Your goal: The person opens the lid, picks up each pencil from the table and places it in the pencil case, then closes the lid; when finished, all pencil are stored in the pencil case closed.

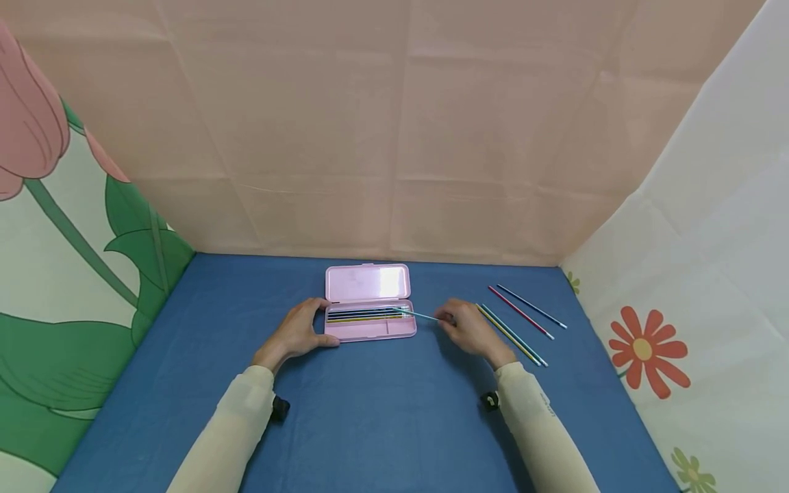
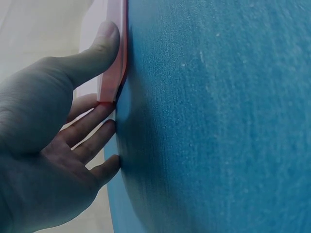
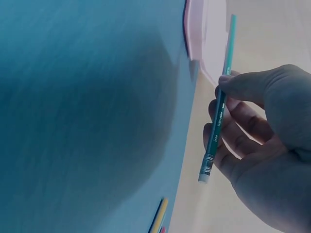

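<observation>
A pink pencil case (image 1: 370, 331) lies with its lid raised at the back, and several pencils (image 1: 357, 316) rest in its long compartment. My left hand (image 1: 298, 327) grips the case's left end, thumb along the front side and fingers round the end; the left wrist view shows the thumb (image 2: 104, 43) against the case wall. My right hand (image 1: 465, 325), just right of the case, pinches a teal pencil (image 3: 218, 114) with a white eraser end. This pencil slants leftward, its far end over the case's right part. Its eraser end points back toward the wrist.
On the blue table (image 1: 370, 411), right of my right hand, lie a yellow pencil (image 1: 510, 335), a teal one (image 1: 518, 339) close beside it, a red one (image 1: 520, 312) and a dark blue one (image 1: 531, 305). A beige cloth wall (image 1: 394, 137) stands behind.
</observation>
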Demonstrator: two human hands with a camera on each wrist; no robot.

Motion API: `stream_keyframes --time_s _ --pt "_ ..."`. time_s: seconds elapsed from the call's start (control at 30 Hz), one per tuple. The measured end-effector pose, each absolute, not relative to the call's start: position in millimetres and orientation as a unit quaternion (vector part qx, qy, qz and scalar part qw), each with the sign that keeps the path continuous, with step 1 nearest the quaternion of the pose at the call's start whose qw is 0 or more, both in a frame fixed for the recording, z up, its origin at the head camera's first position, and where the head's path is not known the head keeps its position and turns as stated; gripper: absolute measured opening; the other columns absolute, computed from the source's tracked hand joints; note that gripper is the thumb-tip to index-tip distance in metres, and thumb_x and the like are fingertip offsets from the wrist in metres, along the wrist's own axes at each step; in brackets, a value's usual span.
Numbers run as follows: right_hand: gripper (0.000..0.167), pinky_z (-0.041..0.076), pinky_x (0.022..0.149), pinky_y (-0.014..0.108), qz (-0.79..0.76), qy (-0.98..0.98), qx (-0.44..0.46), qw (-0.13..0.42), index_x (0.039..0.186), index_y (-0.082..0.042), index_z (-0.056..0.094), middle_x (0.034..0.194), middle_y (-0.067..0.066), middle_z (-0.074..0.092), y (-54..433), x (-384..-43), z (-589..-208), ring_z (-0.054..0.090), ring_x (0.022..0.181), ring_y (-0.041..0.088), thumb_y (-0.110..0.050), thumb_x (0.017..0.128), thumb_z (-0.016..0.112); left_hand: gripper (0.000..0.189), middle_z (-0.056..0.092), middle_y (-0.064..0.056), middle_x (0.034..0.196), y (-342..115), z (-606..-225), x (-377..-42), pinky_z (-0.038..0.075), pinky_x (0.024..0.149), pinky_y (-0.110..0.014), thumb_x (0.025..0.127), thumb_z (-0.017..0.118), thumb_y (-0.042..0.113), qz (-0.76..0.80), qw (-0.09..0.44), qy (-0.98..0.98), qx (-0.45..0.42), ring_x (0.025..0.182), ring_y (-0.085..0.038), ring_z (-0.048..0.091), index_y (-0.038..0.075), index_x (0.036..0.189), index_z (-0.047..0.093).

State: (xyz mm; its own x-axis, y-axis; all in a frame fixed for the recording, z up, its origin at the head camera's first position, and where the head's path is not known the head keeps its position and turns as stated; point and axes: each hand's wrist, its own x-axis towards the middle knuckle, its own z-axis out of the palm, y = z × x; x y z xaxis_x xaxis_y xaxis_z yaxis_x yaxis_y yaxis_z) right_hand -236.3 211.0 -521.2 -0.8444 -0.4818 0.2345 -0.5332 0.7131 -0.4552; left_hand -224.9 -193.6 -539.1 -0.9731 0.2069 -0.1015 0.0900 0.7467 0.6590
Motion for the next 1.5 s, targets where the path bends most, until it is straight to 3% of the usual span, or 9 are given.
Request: stream_keyframes --time_s 0.33,1.03,1.23,1.5 --pt "0.019 0.066 0.09 0.045 0.281 -0.908 0.309 0.029 0.116 -0.001 0.085 0.112 0.013 0.081 164 -250 -521 0.073 0.1 0.024 0.005 0.103 0.073 0.088 0.05 -0.028 0.172 -193 -539 -225 0.036 0.135 -0.072 0.089 0.1 0.028 0.346 0.089 0.931 0.076 0.162 -0.051 0.044 0.002 0.159 0.054" --pt "0.021 0.067 0.099 0.043 0.254 -0.89 0.379 0.007 0.116 -0.004 0.086 0.112 0.01 0.084 97 -277 -528 0.079 0.106 0.024 0.005 0.103 0.073 0.087 0.053 -0.028 0.169 -193 -537 -225 0.037 0.134 -0.072 0.089 0.1 0.027 0.348 0.086 0.93 0.084 0.161 -0.051 0.046 0.001 0.159 0.055" --pt "0.024 0.063 0.099 0.034 0.275 -0.877 0.394 -0.006 0.116 -0.015 0.088 0.11 -0.001 0.083 98 -308 -573 0.073 0.104 0.012 -0.003 0.106 0.069 0.087 0.053 -0.027 0.169 -194 -538 -226 0.036 0.134 -0.072 0.089 0.1 0.028 0.347 0.087 0.93 0.086 0.162 -0.05 0.045 0.002 0.159 0.055" --pt "0.028 0.062 0.1 0.036 0.259 -0.882 0.393 -0.008 0.116 -0.013 0.087 0.113 0.004 0.083 88 -315 -590 0.074 0.106 0.018 0.001 0.104 0.065 0.085 0.054 -0.026 0.168 -194 -539 -227 0.036 0.134 -0.072 0.09 0.099 0.029 0.343 0.088 0.931 0.088 0.16 -0.049 0.047 0.003 0.158 0.056"
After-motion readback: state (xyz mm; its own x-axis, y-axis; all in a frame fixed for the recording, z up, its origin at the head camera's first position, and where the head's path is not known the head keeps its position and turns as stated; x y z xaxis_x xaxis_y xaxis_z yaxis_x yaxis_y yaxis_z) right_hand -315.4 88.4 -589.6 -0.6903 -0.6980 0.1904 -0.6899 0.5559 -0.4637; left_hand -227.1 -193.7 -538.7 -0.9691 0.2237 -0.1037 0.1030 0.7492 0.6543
